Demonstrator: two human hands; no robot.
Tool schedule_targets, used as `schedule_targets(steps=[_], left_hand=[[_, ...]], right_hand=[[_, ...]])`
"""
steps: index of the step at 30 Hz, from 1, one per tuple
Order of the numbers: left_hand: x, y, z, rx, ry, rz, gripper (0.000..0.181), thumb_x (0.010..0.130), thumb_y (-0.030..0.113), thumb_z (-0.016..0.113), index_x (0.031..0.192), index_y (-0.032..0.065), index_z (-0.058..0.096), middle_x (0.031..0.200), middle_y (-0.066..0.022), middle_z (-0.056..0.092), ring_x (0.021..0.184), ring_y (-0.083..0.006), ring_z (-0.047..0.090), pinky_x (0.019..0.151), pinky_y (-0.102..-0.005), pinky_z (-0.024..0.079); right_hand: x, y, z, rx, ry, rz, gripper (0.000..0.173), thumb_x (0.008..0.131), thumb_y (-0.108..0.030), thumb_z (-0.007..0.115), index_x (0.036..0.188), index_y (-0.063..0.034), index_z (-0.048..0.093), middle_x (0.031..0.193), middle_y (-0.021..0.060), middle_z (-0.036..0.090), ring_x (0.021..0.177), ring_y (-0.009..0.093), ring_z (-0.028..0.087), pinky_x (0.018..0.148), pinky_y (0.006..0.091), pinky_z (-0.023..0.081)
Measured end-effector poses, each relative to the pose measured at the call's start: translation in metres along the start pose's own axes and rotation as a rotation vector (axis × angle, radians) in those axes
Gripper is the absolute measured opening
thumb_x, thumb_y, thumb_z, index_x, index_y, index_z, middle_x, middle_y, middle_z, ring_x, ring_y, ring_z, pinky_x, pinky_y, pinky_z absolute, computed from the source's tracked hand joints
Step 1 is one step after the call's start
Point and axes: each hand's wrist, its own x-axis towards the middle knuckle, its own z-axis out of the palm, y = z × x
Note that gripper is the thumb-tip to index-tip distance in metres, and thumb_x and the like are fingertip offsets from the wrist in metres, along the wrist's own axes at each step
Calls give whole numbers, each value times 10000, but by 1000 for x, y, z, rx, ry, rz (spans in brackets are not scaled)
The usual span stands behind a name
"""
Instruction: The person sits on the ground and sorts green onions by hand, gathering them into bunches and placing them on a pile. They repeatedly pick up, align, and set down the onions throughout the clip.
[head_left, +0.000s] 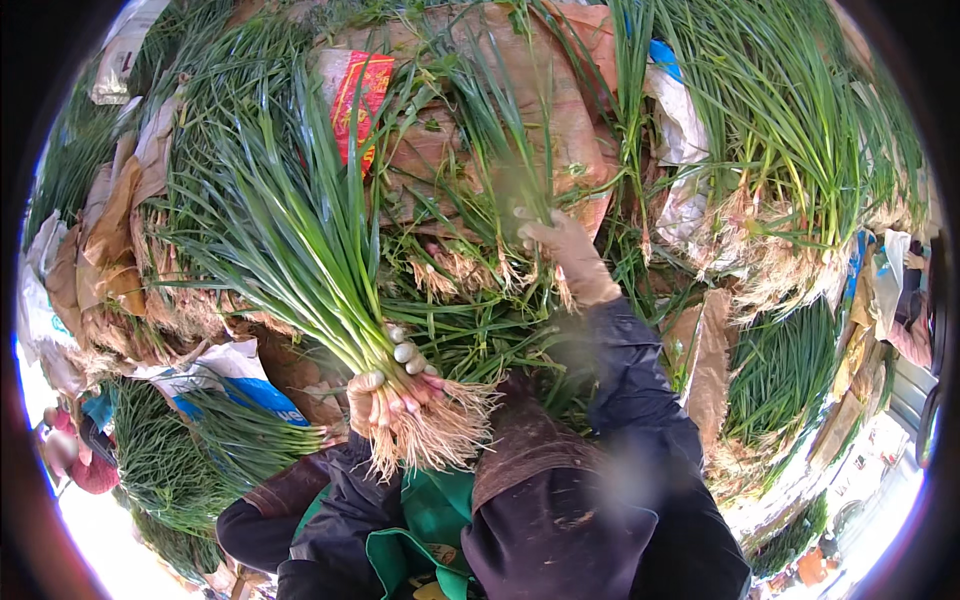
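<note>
My gloved left hand (363, 403) is closed around a thick bunch of green garlic plants (341, 315). Their long flat leaves fan up and to the left, and the pale, stringy roots (431, 431) hang out below my fingers. In front of me, my gloved right hand (574, 255) reaches over some loose stalks (517, 142), with roots showing just beneath it. Those leaves are blurred around the fingertips, so whether the fingers grip a stalk is unclear. Behind the loose stalks lies a brown woven sack (480, 82).
Large root-ended bunches (787, 150) are stacked at right, with others at left. A white and blue bag (244, 382) lies left of my knees, and a red printed label (360, 105) is on the sacking. Other people (82, 450) are partly visible at both edges.
</note>
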Motion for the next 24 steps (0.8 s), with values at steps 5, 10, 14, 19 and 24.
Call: schedule_targets(steps=[5, 10, 14, 19, 24], left_hand=[[4, -10, 0, -4, 92, 30, 628, 718, 122, 681, 1268, 38, 392, 1052, -82, 517, 1005, -262, 530, 908, -532, 477], [-2, 10, 19, 36, -245, -47, 758, 762, 215, 642, 1400, 75, 258, 1204, -76, 464, 1127, -274, 506, 888, -543, 473], [-7, 6, 20, -115, -90, 86, 869, 719, 151, 659, 1435, 42, 179, 1265, -125, 442, 1175, -291, 474, 1035, -527, 368], [-6, 3, 41, -186, -107, 134, 825, 763, 130, 601, 1445, 29, 148, 1369, -159, 385, 1245, -291, 431, 1032, -506, 383], [-19, 35, 36, -284, -158, 82, 813, 766, 119, 656, 1431, 42, 195, 1115, -33, 476, 1056, -186, 497, 1003, -396, 382]], right_hand=[[32, 14, 50, -668, 234, -73, 350, 786, -294, 636, 1007, -28, 581, 837, 218, 636, 819, 383, 628, 713, 442, 487], [11, -30, 30, -1466, 600, -44, 589, 761, -189, 618, 1301, -36, 437, 932, 165, 644, 796, 254, 631, 689, 386, 503], [-29, -42, 62, -527, 59, -556, 903, 779, -141, 705, 1468, -52, 128, 1377, 156, 407, 1020, 238, 542, 940, 383, 438], [-98, -49, 125, 221, -1087, 99, 829, 788, -113, 708, 1454, -63, 216, 1232, 96, 492, 977, 137, 516, 873, 290, 456], [-110, -36, 112, 73, -1260, 544, 230, 865, -181, 626, 1029, -23, 601, 797, 11, 624, 733, 69, 558, 612, 206, 449]])
